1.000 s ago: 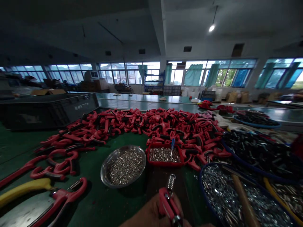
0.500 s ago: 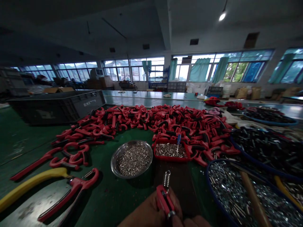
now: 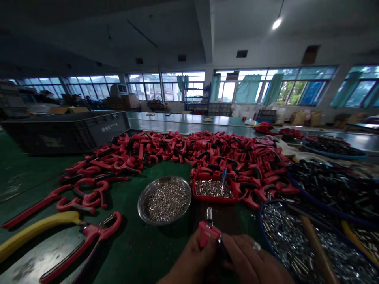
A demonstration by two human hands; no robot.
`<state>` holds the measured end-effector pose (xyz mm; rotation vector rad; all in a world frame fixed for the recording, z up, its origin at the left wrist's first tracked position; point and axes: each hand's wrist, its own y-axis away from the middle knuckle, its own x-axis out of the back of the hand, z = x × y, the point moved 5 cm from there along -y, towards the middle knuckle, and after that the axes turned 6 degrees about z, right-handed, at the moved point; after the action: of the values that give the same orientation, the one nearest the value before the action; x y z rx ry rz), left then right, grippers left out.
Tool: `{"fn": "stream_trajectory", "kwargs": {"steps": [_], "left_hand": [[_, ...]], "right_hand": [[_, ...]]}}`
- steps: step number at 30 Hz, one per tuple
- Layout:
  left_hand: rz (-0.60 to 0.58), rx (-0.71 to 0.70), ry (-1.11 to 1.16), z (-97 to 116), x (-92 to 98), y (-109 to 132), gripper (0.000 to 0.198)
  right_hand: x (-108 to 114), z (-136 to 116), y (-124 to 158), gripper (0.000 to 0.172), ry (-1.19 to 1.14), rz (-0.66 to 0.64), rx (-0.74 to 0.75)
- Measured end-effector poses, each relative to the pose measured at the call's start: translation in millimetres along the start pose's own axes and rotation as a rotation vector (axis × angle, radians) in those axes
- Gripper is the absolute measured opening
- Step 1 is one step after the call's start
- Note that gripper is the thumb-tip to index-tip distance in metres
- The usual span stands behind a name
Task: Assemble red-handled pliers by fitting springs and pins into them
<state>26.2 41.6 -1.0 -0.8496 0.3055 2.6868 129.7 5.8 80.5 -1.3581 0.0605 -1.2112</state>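
My left hand [image 3: 192, 254] is closed around a red plastic handle piece [image 3: 205, 232] low in the middle of the view. A metal coil spring [image 3: 209, 215] stands up from its far end. My right hand [image 3: 248, 252], with a ring on one finger, is closed against the handle's right side, over a dark lower part. The fingers hide most of that part. Just beyond are a red tray [image 3: 233, 200] of small metal pins with a blue-handled screwdriver [image 3: 224, 175] in it, and a metal bowl [image 3: 142, 209] of small metal pieces.
Red handles [image 3: 177, 146] lie heaped across the green table. On the left are a dark crate [image 3: 109, 130] and a red pruner with a yellow handle [image 3: 44, 228]. At right, a blue-rimmed basin [image 3: 262, 225] holds metal parts and a wooden-handled tool [image 3: 316, 244]; basins of black parts [image 3: 334, 185] stand behind.
The red handle has turned in my left hand, and its spring shows shorter. My right hand has come up from the bottom edge and now covers the handle's right side.
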Motion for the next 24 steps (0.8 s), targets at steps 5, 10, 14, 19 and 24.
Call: {"fn": "stream_trajectory", "kwargs": {"steps": [5, 10, 14, 19, 24], "left_hand": [[0.263, -0.164, -0.143, 0.4, -2.1, -0.7, 0.046], [0.377, -0.250, -0.494, 4.4, 1.7, 1.3, 0.050], [0.248, -0.143, -0.518, 4.2, 2.9, 0.2, 0.053], [0.266, -0.099, -0.339, 8.8, 7.3, -1.5, 0.051], [0.203, 0.202, -0.089, -12.3, 9.5, -6.4, 0.055]], "right_hand": [[-22.8, 17.8, 13.1, 0.030, -0.177, -0.136, -0.409], [-37.0, 23.9, 27.9, 0.026, -0.755, -0.393, -0.877], [-54.3, 21.8, 43.4, 0.040, -1.038, -0.649, -1.275], [-69.4, 13.6, 45.3, 0.051, -0.992, -0.753, -1.375], [-57.9, 24.7, 37.2, 0.024, -0.657, -0.460, -0.886]]}}
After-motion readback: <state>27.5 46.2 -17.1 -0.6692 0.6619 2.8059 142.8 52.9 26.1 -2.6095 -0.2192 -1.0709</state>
